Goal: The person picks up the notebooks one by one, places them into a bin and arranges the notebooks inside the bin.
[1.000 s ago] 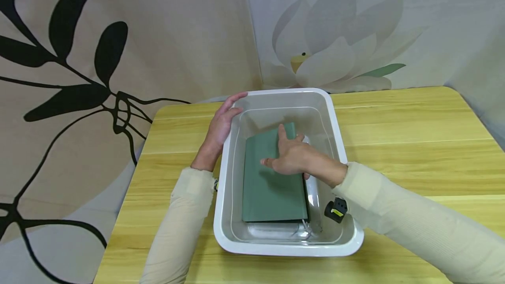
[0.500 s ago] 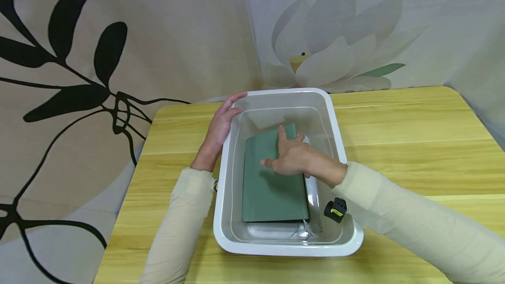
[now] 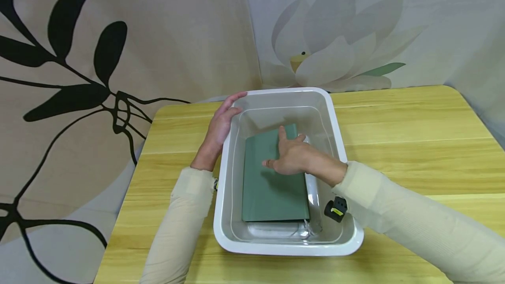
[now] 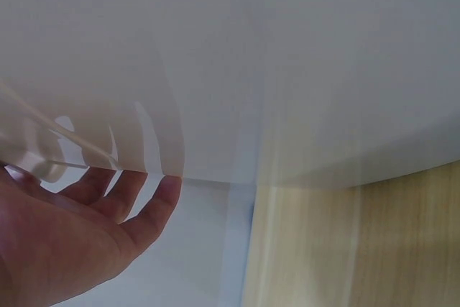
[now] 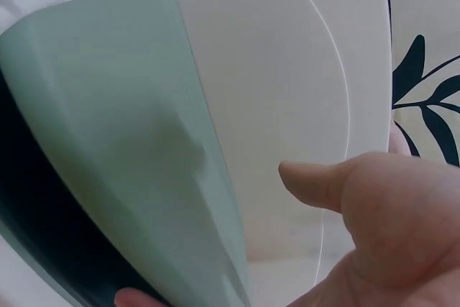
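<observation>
A white rectangular basin (image 3: 288,249) stands on the table, seen whole in the head view. My left hand (image 3: 218,130) grips its far left rim, thumb on top; the left wrist view shows the other fingers (image 4: 154,213) curled under the edge. Inside the basin lies a green book (image 3: 272,196), its dark side showing between the covers in the right wrist view. Over its upper half my right hand (image 3: 292,157) is spread, index finger pointing away and thumb stretched left. One fingertip touches the book's dark side. A clear plastic thing (image 3: 312,192) shows under and beside the book, mostly hidden.
The wooden table (image 3: 418,143) extends to both sides of the basin. Behind it hangs a pale backdrop (image 3: 189,34) printed with dark leaves and a flower. A small black device (image 3: 335,209) is strapped at the right wrist.
The green book's far end and the right hand have shifted very slightly to the right. The left hand and the basin stay where they were.
</observation>
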Demonstrator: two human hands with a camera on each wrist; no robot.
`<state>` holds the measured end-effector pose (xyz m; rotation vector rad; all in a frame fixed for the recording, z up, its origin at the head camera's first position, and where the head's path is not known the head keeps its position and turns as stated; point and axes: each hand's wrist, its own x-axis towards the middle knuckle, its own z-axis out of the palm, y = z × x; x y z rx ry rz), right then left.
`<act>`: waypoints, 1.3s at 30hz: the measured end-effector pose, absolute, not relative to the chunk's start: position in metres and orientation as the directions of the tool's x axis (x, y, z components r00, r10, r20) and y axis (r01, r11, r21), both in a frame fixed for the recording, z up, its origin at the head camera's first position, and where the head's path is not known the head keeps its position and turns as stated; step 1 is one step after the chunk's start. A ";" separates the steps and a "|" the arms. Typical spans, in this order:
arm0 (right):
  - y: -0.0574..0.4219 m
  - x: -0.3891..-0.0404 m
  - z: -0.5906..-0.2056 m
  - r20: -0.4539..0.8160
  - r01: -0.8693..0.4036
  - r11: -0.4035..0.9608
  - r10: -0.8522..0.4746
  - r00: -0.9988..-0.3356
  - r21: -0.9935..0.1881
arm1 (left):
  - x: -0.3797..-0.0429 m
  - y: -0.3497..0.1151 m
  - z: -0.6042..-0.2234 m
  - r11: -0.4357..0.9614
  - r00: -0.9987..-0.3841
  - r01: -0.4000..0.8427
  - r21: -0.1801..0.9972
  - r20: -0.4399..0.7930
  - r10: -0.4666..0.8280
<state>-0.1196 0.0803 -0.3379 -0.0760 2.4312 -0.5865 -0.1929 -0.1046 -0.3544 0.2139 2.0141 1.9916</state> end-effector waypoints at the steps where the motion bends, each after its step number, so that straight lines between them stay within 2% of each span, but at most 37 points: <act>1: 0.080 -0.120 -0.338 -0.564 0.079 0.901 -0.197 -0.802 -0.427 | -0.195 -0.105 -0.357 0.027 -0.945 -0.103 0.994 -0.106 0.311; 11: 0.081 -0.120 -0.339 -0.571 0.064 0.907 -0.205 -0.795 -0.416 | -0.203 -0.106 -0.371 0.012 -0.953 -0.092 0.996 -0.091 0.289; 29: 0.081 -0.118 -0.338 -0.574 0.059 0.905 -0.216 -0.790 -0.421 | -0.203 -0.106 -0.371 -0.010 -0.951 -0.084 0.996 -0.078 0.301; 39: 0.082 -0.116 -0.337 -0.536 0.024 0.883 -0.263 -0.802 -0.469 | -0.197 -0.104 -0.362 -0.034 -0.945 -0.101 0.994 -0.086 0.317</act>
